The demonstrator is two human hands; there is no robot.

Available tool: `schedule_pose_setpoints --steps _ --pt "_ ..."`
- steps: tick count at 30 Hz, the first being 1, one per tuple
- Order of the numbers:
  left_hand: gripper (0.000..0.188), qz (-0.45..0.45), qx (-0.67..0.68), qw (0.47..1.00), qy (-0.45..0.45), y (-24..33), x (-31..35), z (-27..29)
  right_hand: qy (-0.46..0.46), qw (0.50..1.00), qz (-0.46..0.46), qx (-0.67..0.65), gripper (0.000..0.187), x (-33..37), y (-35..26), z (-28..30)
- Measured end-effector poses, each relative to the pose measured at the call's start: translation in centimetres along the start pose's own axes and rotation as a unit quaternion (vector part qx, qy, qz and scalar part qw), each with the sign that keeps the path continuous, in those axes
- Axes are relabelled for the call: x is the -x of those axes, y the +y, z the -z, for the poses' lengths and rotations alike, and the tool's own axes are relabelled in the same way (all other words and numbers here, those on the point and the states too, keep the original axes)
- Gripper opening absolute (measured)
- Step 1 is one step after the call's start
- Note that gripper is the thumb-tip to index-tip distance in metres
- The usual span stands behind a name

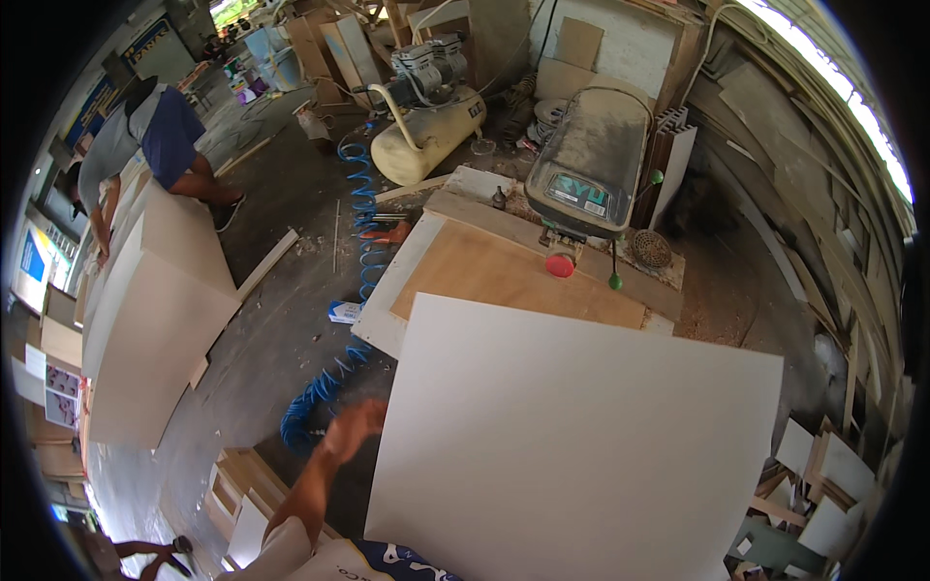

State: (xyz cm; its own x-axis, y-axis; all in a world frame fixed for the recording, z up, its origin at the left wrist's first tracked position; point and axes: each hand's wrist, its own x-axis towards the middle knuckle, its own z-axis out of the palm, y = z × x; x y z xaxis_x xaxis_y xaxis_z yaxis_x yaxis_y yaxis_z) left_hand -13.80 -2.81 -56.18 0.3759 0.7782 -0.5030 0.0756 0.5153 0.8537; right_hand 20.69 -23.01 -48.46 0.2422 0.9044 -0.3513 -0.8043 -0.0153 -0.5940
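Note:
A large white board (pixel 581 436) fills the lower middle of the view, in front of me and over part of the machine table. My left hand (pixel 355 432) is at the board's left edge, its fingers blurred and partly lost behind that edge. Whether they grip the board or only touch it cannot be made out. My right hand is not visible. Beyond the board is a machine table with a wooden top (pixel 513 268), a dark motor housing (pixel 591 145), a red knob (pixel 560 265) and green-tipped levers (pixel 615 282).
A blue coiled air hose (pixel 362 208) runs along the floor to a cream compressor (pixel 426 140). At left, another person (pixel 160 131) bends over a large pale cabinet (pixel 165 281). Offcuts (pixel 823 474) lie at lower right, wooden frames (pixel 242 489) at lower left. Sheets lean along the right.

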Motion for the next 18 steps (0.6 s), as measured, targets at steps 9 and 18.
schedule_pose_setpoints --steps 9,18 --pt "0.093 0.181 0.464 0.861 -0.102 -7.4 5.7 1.2 0.104 0.989 0.058 -0.083 0.076 2.8 5.5 0.3" --pt "0.104 -0.033 0.587 0.805 -0.081 -5.1 8.3 -7.2 0.199 0.963 0.020 -0.180 0.069 3.4 11.6 0.5"
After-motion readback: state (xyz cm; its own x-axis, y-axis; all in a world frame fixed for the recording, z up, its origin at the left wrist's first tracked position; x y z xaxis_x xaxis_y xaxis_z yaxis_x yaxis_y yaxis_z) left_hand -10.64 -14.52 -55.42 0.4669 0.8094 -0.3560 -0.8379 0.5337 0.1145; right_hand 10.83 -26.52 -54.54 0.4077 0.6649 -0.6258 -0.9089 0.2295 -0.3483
